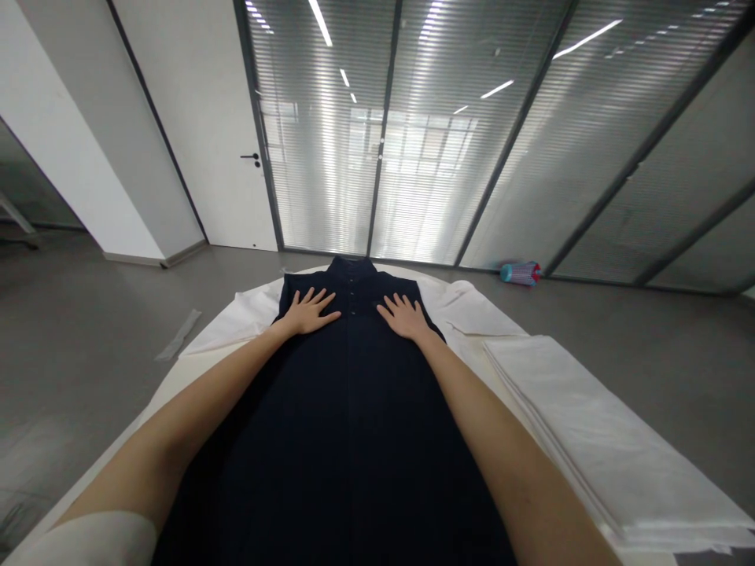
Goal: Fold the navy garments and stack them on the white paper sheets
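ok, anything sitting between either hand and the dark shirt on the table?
Nothing visible. The left hand and right hand both lie flat, fingers spread, directly on the dark shirt, either side of its button line just below the collar. The stack of white sheets sits clear to the right.

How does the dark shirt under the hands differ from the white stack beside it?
The dark navy shirt lies spread out as one layer; the white fabric stack is folded and piled. Left hand and right hand press flat on the shirt; nothing touches the stack. Both rest on the white-covered table.
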